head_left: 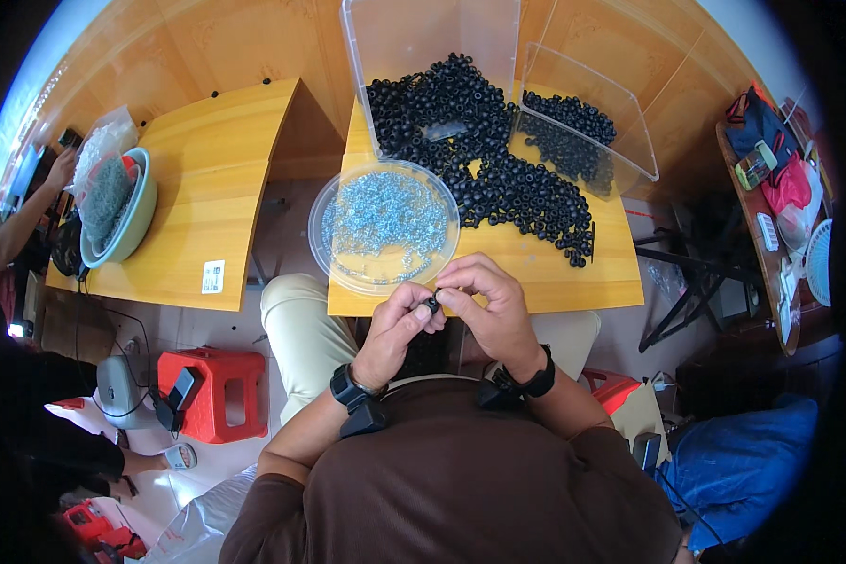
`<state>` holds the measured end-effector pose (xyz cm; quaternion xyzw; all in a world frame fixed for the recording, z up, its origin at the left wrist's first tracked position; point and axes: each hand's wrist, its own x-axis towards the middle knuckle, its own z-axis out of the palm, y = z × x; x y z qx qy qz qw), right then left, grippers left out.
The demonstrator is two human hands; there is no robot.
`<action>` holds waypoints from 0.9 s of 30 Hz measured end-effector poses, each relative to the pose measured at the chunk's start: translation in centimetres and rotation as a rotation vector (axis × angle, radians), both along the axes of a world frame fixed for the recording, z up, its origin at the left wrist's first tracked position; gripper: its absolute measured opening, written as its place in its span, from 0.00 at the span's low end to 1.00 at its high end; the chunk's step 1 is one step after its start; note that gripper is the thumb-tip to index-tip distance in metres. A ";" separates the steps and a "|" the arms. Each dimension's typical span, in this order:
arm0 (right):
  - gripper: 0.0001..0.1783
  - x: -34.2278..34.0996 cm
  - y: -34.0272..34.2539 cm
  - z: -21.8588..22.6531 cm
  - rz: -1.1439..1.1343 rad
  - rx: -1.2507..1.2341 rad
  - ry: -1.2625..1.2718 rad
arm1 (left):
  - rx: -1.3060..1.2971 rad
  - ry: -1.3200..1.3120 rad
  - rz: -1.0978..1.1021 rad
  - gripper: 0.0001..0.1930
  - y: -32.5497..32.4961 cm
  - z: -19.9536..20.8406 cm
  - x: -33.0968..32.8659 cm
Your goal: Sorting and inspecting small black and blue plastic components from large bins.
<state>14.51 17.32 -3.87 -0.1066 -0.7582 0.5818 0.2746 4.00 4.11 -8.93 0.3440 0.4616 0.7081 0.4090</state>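
Observation:
My left hand [399,324] holds a small round black plastic part [432,304] between thumb and fingers, just off the table's front edge. Fingertips of my right hand [484,299] pinch together at the same part; whether a tiny piece is between them is hidden. Right beyond my left hand, a round clear tub [320,230] holds many small silvery metal pieces [385,216]. A heap of black plastic parts [526,197] spreads over the wooden table [573,282], beyond my right hand.
Behind the heap, a clear bin [362,56] lies tipped with black parts spilling out; another clear bin [644,141] stands to its right. At left are a second table [188,197] with a green basin [146,211], a red stool [230,376] and a co-worker's arm [28,211].

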 end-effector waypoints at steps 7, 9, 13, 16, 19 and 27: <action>0.05 -0.2 -0.3 -1.0 -0.021 0.137 0.047 | -0.004 -0.009 0.023 0.12 0.2 0.1 0.4; 0.06 -0.2 -0.4 -1.2 -0.029 0.191 0.062 | 0.014 -0.079 0.050 0.12 0.4 0.0 0.5; 0.13 -0.1 -0.9 -1.0 -0.084 0.386 0.097 | -0.014 -0.142 0.081 0.11 0.5 0.9 0.8; 0.18 -0.1 -1.3 -1.2 -0.108 0.465 0.116 | -0.067 -0.236 0.103 0.11 0.4 1.5 1.1; 0.21 -0.2 -1.4 -2.1 -0.154 0.516 0.125 | -0.052 -0.284 0.094 0.10 0.5 1.6 1.3; 0.20 0.0 -1.0 -1.7 -0.202 0.675 0.128 | -0.091 -0.307 0.057 0.08 0.6 1.2 1.5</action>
